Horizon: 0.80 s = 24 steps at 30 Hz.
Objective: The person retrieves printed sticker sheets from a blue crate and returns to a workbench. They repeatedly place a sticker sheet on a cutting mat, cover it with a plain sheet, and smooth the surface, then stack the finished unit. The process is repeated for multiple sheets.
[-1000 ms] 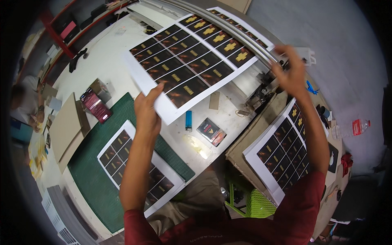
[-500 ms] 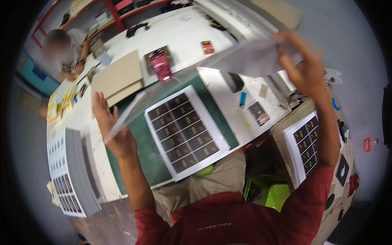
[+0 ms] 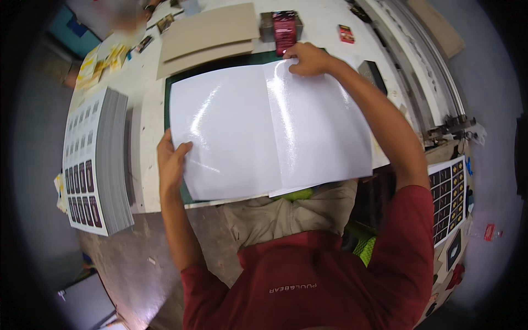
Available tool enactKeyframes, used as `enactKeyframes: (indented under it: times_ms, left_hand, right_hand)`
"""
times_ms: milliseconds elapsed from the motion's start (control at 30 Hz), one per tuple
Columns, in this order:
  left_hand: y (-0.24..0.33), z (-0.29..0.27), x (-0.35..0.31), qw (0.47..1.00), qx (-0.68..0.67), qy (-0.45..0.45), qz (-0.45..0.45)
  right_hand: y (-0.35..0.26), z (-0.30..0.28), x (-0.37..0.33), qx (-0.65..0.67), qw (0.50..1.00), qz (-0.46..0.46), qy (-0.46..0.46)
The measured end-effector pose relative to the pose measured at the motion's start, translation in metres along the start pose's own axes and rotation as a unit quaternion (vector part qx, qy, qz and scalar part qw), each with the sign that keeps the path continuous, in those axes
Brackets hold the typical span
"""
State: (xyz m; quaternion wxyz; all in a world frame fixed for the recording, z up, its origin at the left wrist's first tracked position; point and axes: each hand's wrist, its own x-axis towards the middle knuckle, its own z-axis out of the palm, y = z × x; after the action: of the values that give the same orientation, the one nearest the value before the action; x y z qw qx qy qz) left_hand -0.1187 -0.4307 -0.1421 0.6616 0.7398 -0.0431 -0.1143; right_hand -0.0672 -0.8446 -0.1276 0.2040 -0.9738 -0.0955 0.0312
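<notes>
Your left grip (image 3: 171, 159) pinches glossy white paper (image 3: 228, 137) by its left edge, your right grip (image 3: 311, 59) its far edge; green mat (image 3: 263, 58) beneath it, flat tan board (image 3: 212, 30) beyond.

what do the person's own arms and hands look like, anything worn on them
The left hand and right hand are bare, with no gloves, watch or bracelet showing. The forearms are uncovered too. Plain maroon short sleeves belong to a T-shirt with a small line of pale lettering.
</notes>
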Motion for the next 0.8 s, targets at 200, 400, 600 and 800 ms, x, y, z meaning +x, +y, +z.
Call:
enactKeyframes:
  times_ms: [200,400,600,800]
  left_hand:
    - [-0.075,-0.024,0.027,0.996,0.019,0.010,-0.092]
    - [-0.088,-0.027,0.029,0.994,-0.012,0.014,-0.103]
    - [-0.088,-0.026,0.028,0.994,0.002,0.017,-0.111]
    - [-0.090,-0.028,0.028,0.995,0.012,0.004,-0.099]
  right_hand:
    - [0.000,0.087,0.020,-0.102,0.984,0.002,0.146]
    - [-0.042,0.068,0.066,-0.098,0.946,-0.096,0.295]
    - [-0.066,0.070,0.135,-0.204,0.936,-0.081,0.274]
    - [-0.060,0.065,0.159,-0.265,0.934,-0.103,0.218]
